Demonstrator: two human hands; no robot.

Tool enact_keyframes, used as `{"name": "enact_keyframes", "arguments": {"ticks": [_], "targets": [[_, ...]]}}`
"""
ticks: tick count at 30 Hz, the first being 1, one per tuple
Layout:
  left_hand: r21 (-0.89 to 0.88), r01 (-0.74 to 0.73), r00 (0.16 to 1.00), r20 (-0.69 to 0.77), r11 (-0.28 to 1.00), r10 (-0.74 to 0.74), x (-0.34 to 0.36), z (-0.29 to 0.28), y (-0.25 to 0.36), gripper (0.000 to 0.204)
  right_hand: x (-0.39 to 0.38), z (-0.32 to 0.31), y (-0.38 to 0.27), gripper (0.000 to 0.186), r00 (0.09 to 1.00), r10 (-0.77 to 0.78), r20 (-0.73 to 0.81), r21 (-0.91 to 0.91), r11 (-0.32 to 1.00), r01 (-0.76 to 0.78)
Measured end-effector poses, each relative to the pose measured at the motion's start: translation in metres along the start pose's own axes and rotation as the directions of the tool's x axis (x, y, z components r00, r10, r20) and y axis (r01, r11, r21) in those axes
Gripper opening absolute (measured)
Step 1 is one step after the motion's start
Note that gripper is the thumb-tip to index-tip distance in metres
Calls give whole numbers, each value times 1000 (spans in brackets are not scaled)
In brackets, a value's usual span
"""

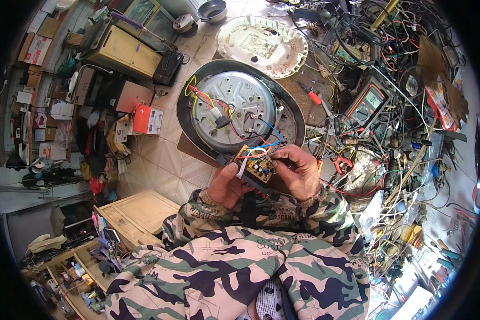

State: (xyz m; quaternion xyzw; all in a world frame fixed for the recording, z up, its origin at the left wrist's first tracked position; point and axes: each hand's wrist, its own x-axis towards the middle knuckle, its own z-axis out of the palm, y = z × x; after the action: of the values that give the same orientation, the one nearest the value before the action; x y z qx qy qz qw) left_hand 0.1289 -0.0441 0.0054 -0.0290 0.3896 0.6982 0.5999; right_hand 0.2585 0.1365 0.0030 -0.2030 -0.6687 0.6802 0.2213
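A small yellow-brown circuit board (260,169) with several components is held in front of my body. My left hand (224,186) grips its left side, the thumb beside a white ribbon of wires (243,167). My right hand (297,169) pinches the board's right edge with thumb and forefinger; whether a small part or wire is also in that pinch cannot be made out. Blue and red wires run from the board to an upturned oval appliance (185,125) with a round metal underside (208,90). A loose connector (218,118) with red and yellow-green wires rests on this metal.
Right of the appliance lie a red-handled screwdriver (315,98) and a multimeter (364,111) with its display lit. Tangled cables (410,69) crowd the right side. A dirty white plastic cover (232,37) lies beyond the appliance. At lower left is a wooden drawer unit (138,213).
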Motion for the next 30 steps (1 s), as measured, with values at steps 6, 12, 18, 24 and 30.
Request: {"name": "enact_keyframes", "arguments": {"ticks": [6,12,18,24,30], "targets": [[-18,-55,998,1,998,55,1,0,-1,71,1,-1,2,21,999,-51,15,-1,999,51],[59,-102,995,3,993,102,1,3,2,60,-3,5,-8,21,990,-136,35,-110,984,139],[157,-125,989,-59,980,136,2,4,0,52,-2,12,-15,30,963,-238,130,-446,853,271],[241,-135,985,-71,961,156,-2,13,3,57,2,13,-15,32,925,-357,131,-451,809,376],[320,-123,980,-111,940,166,-1,11,3,52,2,16,-16,43,949,-281,146,-530,787,315]]}}
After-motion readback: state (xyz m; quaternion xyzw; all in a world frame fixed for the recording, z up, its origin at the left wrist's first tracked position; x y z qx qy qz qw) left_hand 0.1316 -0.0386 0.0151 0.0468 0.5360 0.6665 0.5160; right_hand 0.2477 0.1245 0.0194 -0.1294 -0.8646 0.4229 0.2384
